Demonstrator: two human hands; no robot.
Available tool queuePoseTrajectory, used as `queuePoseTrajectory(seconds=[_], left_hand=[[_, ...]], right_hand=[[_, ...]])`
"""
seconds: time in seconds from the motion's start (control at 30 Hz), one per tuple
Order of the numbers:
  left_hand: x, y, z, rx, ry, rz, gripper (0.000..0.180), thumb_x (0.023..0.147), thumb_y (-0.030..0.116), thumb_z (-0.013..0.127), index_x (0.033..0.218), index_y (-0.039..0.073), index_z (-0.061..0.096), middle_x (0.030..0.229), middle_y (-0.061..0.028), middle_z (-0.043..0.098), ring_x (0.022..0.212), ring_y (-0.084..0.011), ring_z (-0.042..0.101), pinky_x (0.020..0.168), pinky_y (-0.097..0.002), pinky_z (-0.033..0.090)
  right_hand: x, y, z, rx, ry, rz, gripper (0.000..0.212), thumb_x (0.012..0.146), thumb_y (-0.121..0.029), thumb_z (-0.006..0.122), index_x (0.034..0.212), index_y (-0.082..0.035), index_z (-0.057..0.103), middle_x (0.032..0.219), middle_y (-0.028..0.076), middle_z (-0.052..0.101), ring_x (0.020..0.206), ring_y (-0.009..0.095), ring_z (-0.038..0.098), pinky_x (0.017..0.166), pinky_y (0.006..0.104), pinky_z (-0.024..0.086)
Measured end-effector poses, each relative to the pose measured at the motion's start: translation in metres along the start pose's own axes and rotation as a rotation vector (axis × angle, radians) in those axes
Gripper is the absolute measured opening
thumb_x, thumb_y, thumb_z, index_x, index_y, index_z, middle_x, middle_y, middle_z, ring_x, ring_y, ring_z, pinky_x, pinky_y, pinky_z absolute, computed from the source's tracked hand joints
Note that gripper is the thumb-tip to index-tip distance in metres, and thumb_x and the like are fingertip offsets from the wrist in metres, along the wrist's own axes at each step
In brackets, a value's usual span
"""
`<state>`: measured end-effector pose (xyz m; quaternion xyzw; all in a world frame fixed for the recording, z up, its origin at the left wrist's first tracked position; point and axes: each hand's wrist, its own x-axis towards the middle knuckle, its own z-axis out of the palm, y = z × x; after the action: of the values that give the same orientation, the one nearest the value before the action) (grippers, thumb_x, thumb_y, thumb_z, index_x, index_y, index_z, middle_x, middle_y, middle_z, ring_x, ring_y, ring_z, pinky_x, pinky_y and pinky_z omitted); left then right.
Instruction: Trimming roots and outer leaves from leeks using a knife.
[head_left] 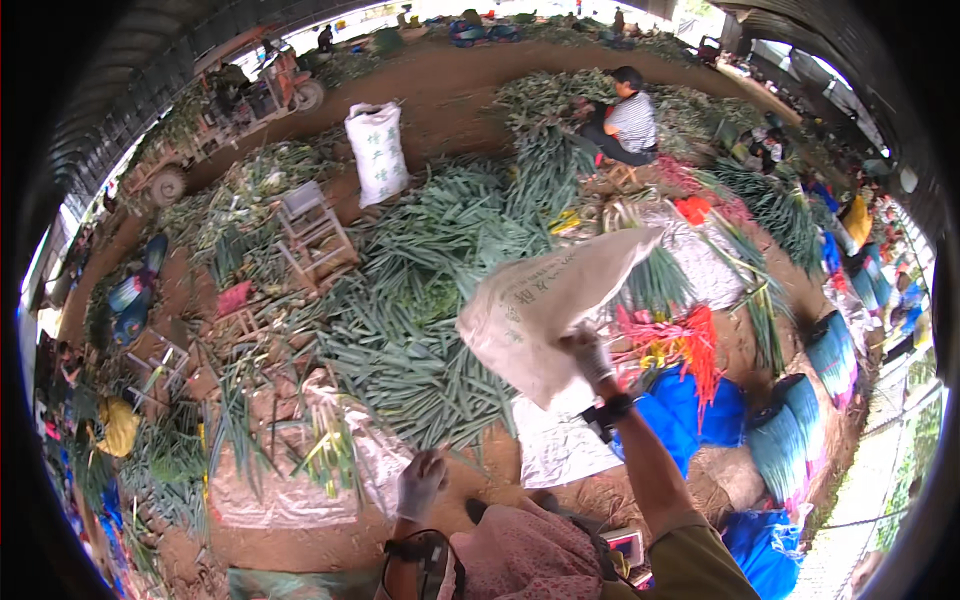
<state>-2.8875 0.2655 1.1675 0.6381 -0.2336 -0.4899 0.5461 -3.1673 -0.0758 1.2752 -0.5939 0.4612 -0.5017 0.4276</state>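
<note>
My right hand, in a light glove, grips the lower right edge of an off-white woven sack. The sack hangs spread out in the air over a big pile of green leafy stalks, one corner reaching to the upper right. Lower and to the left is my left hand, also gloved. Its fingers are curled, with nothing showing in them, beside a pale sheet on the ground. Below the sack lies a white sheet, partly hidden by my right forearm.
Red strips and a blue bag lie to my right. Ahead stand a filled white sack and a wooden chair. A person in a striped top sits at the far right. A three-wheeled cart is parked far left.
</note>
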Motion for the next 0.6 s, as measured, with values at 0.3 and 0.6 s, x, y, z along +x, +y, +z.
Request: queuePoseTrajectory(seconds=[0.3,0.6], left_hand=[[0.049,0.095,0.181,0.206,-0.011,0.658,0.042,0.098,0.021,0.086,0.135,0.006,0.071,0.094,-0.0046,0.071,0.080,-0.0146,0.066,0.072,-0.0325,0.058],[0.047,0.072,0.286,0.435,-0.251,0.361,0.032,0.105,0.027,0.074,0.123,0.001,0.078,0.093,-0.0194,0.079,0.075,-0.0273,0.078,0.070,-0.0388,0.062]], right_hand=[[-0.086,-0.015,-0.007,0.003,-0.547,0.011,0.066,0.101,-0.011,0.076,0.162,0.002,0.053,0.142,0.010,0.070,0.125,0.019,0.066,0.108,0.0345,0.054],[-0.120,0.012,-0.110,0.000,-0.475,0.157,0.043,0.108,-0.019,0.072,0.144,0.004,0.067,0.116,0.007,0.077,0.093,0.014,0.069,0.082,0.0331,0.058]])
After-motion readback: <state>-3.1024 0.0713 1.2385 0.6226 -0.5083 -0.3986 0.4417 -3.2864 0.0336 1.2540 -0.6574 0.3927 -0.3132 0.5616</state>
